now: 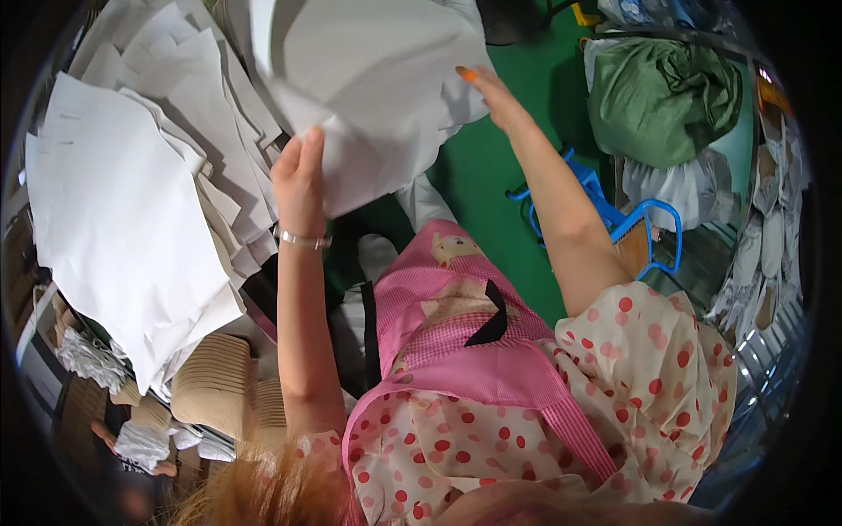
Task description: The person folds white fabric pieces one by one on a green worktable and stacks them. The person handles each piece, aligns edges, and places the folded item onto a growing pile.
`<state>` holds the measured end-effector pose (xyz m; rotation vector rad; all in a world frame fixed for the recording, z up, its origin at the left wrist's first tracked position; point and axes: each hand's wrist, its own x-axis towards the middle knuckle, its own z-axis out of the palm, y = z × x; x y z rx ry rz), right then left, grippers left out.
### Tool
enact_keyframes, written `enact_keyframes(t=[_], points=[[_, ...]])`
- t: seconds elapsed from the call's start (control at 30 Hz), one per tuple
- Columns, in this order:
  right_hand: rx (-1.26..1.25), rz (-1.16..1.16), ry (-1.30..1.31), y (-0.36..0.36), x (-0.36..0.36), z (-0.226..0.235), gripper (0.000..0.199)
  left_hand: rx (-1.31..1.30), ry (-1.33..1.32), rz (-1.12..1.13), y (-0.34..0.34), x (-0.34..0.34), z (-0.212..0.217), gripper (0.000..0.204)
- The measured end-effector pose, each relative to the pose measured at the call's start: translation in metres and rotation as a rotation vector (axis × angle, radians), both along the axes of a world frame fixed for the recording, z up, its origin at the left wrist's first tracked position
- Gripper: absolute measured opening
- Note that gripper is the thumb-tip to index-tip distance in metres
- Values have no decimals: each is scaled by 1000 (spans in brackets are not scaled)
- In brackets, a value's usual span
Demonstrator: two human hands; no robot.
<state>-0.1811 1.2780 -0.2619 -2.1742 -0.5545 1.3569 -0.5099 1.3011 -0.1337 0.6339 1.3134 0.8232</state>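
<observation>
A large white sheet (377, 79), thin and curled, spreads out in front of me at the top of the view. My left hand (300, 180) is closed on its near left edge, the thumb lying on top. At the sheet's right edge is my right hand (493, 95), its fingers stretched out, with an orange cover on one fingertip. Whether the right hand touches the sheet or is just beside it is hard to tell. Left of my left hand, a pile of similar white sheets (123, 210) lies in overlapping layers, some corners hanging down.
On the right stand a full green bag (664, 101) and a blue-framed chair (653, 237) over the green floor (491, 193). Brown ribbed stacks (210, 377) lie at the lower left, below the pile. White bundles (772, 219) line the far right. Part of another person shows at the lower left edge.
</observation>
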Motion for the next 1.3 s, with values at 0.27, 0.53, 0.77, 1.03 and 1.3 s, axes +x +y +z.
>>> enact_keyframes(t=[0.27,0.53,0.77,1.03,1.3], points=[[147,-43,670,-23,-45,96,44,-7,-400,143,-22,-35,138,18],[97,265,501,-65,-43,229,21,379,168,197,-44,-86,184,23],[343,351,116,-62,-47,281,22,632,1139,-59,-64,-111,189,28],[781,436,-271,-32,-117,368,29,608,172,-431,-71,-9,237,36],[828,651,-396,-20,-130,341,18,290,28,-407,-70,45,214,43]])
